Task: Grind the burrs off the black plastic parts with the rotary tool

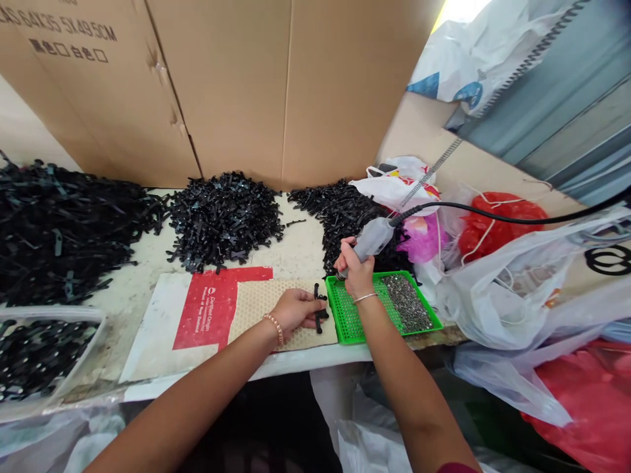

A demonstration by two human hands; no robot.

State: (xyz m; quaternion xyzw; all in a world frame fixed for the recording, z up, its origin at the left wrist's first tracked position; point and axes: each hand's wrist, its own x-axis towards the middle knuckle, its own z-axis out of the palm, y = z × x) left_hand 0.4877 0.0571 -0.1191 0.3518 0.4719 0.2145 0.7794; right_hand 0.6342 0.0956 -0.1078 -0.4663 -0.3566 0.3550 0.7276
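My left hand [296,309] is closed on a small black plastic part [318,315] with rounded ends, above a honeycomb-textured mat [251,305]. Wrapped in my right hand [357,272] is a grey corded electric screwdriver [374,238], its tip pointing down over the left side of a green perforated tray [340,334]. Small metal screws [407,302] are heaped in the right half of that tray, and more sit in the holes at its left. The screwdriver's tip is mostly hidden behind my fingers.
Piles of black parts lie at the left [64,223], middle [224,220] and right [345,210] of the table. A clear tub [101,322] holds more. Cardboard [236,85] stands behind. The black cord [493,218] runs right, over plastic bags [497,276].
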